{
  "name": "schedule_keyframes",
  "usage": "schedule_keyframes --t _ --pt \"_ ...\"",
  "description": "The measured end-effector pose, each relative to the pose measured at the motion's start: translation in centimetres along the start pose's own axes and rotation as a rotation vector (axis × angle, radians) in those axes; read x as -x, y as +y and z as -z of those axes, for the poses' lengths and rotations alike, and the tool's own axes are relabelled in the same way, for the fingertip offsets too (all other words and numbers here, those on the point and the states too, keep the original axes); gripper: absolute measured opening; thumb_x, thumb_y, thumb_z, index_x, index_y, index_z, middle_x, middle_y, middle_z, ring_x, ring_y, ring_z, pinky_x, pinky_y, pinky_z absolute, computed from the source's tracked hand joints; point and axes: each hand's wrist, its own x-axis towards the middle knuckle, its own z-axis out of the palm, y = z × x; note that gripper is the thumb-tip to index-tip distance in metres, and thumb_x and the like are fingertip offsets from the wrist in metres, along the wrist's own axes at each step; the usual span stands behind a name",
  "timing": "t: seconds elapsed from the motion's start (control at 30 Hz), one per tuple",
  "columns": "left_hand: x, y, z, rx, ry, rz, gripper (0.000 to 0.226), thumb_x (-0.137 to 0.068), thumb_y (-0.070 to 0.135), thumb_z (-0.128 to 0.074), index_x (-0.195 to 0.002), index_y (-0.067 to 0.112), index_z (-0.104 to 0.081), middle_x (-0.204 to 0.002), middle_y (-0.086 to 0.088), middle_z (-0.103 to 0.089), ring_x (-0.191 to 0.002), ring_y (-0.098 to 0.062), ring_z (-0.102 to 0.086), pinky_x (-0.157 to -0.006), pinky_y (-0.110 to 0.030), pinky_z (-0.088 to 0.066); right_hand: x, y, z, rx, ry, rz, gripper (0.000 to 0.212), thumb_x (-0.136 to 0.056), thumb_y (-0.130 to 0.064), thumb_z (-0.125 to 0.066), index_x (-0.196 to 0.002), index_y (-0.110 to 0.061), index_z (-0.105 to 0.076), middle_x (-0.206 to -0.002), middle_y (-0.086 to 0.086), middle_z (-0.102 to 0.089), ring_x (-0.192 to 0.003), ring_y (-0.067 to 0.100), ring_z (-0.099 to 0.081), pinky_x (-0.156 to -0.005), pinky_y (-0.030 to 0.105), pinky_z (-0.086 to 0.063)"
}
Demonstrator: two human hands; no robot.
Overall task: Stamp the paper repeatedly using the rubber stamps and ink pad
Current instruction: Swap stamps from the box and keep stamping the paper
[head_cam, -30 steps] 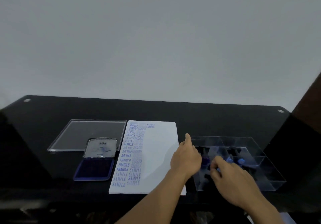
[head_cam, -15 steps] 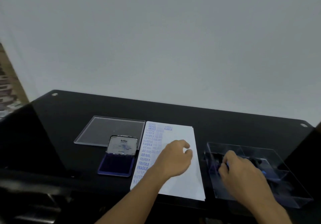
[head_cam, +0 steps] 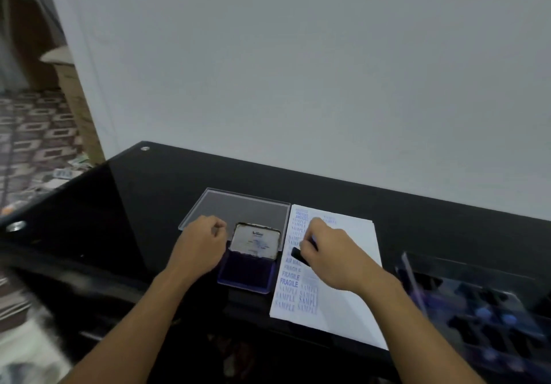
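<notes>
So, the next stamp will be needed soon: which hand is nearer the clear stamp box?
Right. The right hand is over the paper, holding a black stamp, left of the stamp box. The left hand is farther left, beyond the ink pad.

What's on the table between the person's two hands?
The open ink pad, between the left hand and the right hand gripping a stamp; head view.

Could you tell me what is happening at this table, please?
A person is stamping a sheet of paper. Their right hand grips a black rubber stamp over the blue prints on its left side, beside the open ink pad. The left hand lies with curled fingers left of the pad; whether it holds it is unclear. More stamps sit in a clear tray at right.
</notes>
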Motion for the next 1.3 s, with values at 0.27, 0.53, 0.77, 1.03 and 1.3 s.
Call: schedule_keyframes --t 0.27,0.53,0.77,1.03,1.3 --pt "0.2 -6.1 -1.0 -0.213 0.034 -0.062 0.042 -0.097 0.025 -0.056 -0.137 0.013 -0.059 -0.150 -0.004 -0.049 -0.141 -0.023 -0.036 -0.117 -0.041 -0.031 -3.9 -3.2 -2.9 -0.082 -0.086 0.088 0.014 -0.100 -0.025 -0.047 -0.090 -0.017 -0.054 -0.087 -0.001 -0.063 -0.068 0.013 -0.055 -0.058 0.025 -0.043" --pt "1.2 -7.4 -2.5 -0.308 0.076 -0.098 0.048 -0.101 0.037 -0.047 -0.146 0.020 -0.049 -0.162 0.003 -0.031 -0.148 -0.016 -0.026 -0.123 -0.040 -0.017 -5.8 -5.1 -5.3 -0.054 -0.165 0.081 0.015 -0.099 -0.028 -0.041 -0.096 -0.015 -0.048 -0.085 0.005 -0.061 -0.067 0.019 -0.054 -0.061 0.033 -0.043" --pt "1.2 -7.3 -2.4 -0.311 0.097 -0.115 0.044 -0.099 0.037 -0.047 -0.141 0.023 -0.053 -0.160 0.004 -0.033 -0.146 -0.013 -0.029 -0.120 -0.038 -0.018 -6.7 -6.1 -6.8 0.062 -0.181 0.149 0.014 -0.100 -0.029 -0.045 -0.092 -0.019 -0.051 -0.088 0.001 -0.059 -0.074 0.018 -0.057 -0.066 0.035 -0.047" --pt "1.3 -7.4 -2.4 -0.322 0.093 -0.105 0.042 -0.098 0.037 -0.047 -0.136 0.023 -0.056 -0.159 0.005 -0.035 -0.144 -0.014 -0.032 -0.119 -0.037 -0.020 -6.9 -6.8 -7.8 0.138 -0.152 0.178 0.013 -0.100 -0.027 -0.046 -0.095 -0.016 -0.051 -0.095 0.007 -0.063 -0.078 0.023 -0.058 -0.067 0.034 -0.046" --pt "1.1 -7.2 -2.4 -0.318 0.097 -0.096 0.042 -0.096 0.037 -0.047 -0.134 0.023 -0.058 -0.158 0.006 -0.036 -0.143 -0.014 -0.032 -0.119 -0.038 -0.020 -7.3 -6.8 -9.1 0.142 -0.118 0.178 0.011 -0.097 -0.030 -0.048 -0.095 -0.019 -0.051 -0.099 0.008 -0.062 -0.084 0.025 -0.058 -0.074 0.038 -0.051"
